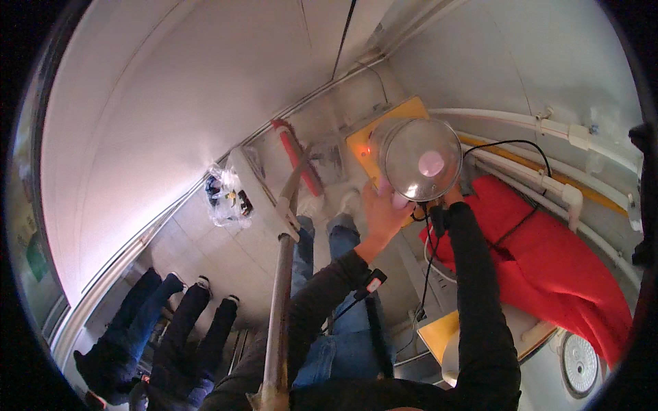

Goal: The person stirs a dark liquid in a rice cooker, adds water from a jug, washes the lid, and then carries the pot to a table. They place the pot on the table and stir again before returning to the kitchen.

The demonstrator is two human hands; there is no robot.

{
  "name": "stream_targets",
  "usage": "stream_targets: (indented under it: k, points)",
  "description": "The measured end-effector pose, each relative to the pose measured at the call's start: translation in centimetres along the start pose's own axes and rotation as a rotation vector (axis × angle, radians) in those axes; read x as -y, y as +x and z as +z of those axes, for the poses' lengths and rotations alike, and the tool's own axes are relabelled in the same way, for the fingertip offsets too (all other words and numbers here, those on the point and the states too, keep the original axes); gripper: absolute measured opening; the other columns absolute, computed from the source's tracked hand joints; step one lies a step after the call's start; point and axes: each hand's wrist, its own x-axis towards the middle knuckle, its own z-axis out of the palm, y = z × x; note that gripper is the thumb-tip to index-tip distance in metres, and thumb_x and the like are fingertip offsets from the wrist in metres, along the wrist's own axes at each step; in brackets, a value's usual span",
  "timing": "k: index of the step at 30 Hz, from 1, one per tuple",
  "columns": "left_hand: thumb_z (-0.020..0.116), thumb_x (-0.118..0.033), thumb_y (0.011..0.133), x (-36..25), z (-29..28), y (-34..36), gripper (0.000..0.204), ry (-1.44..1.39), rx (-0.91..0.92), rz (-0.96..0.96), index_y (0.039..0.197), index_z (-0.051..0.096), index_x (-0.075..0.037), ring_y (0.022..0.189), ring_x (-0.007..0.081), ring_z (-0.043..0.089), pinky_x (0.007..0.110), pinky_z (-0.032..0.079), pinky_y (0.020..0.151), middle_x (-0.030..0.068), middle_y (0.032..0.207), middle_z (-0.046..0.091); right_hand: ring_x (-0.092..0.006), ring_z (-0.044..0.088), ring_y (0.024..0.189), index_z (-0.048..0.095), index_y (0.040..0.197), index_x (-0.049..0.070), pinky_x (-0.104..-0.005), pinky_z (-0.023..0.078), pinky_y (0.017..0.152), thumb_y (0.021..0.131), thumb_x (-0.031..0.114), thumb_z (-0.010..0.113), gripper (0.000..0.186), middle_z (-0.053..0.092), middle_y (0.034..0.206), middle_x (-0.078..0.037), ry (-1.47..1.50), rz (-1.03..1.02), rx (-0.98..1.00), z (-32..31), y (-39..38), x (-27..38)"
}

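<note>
Lidded pot is over right edge of yellow table — left hand against pot's near-left side, right hand near-right, mostly hidden — can't tell either grip.

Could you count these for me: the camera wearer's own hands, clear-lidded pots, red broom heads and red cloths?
Own hands: 2 (left hand, right hand)
Clear-lidded pot: 1
Red broom head: 1
Red cloth: 1
Total: 5
</note>
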Motion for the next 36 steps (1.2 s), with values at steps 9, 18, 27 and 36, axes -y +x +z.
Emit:
stream_targets:
  k: [9,18,27,36]
  points:
    - [0.077,-0.022,0.06,-0.1,-5.0,-9.2,0.076,-0.247,0.261,-0.084,0.124,0.039,-0.004,0.11,0.032,0.039,0.043,0.032,0.094,0.0139,0.119,0.041,-0.0153,0.059,0.072,0.063,0.085,0.002,-0.0296,0.049,0.067,0.074,0.006,0.062,0.012,0.064,0.08,-0.006,0.663,0.83,-0.468,-5.9,-0.8,6.5]
    - [0.041,-0.035,0.09,-15.4,-18.6,-14.1,0.049,-0.891,1.201,-0.367,0.131,0.033,-0.01,0.117,0.02,0.04,0.035,0.034,0.094,0.0058,0.128,0.04,-0.0229,0.055,0.084,0.055,0.112,0.008,-0.0398,0.042,0.073,0.084,0.018,0.051,0.03,0.058,0.093,-0.013,0.797,0.622,-0.488,-34.1,-10.2,27.9]
    - [0.035,-0.06,0.085,-22.3,-24.5,-23.4,0.075,-0.821,1.902,-0.744,0.139,0.025,-0.01,0.131,0.0368,0.022,0.049,0.02,0.106,0.0185,0.143,0.024,-0.0223,0.043,0.121,0.046,0.127,0.013,-0.0433,0.03,0.102,0.08,0.024,0.059,0.05,0.042,0.133,-0.011,0.065,0.468,-0.35,-42.3,-30.1,35.1]
    - [0.05,-0.034,0.087,-20.3,-21.7,-28.8,0.052,-0.232,1.91,-0.136,0.129,0.036,-0.006,0.095,0.0329,0.058,0.046,0.045,0.086,0.0198,0.107,0.057,-0.033,0.058,0.088,0.049,0.12,0.01,-0.0414,0.049,0.073,0.077,0.015,0.055,0.043,0.058,0.105,-0.014,0.132,1.536,-0.511,-40.1,-54.0,43.0]
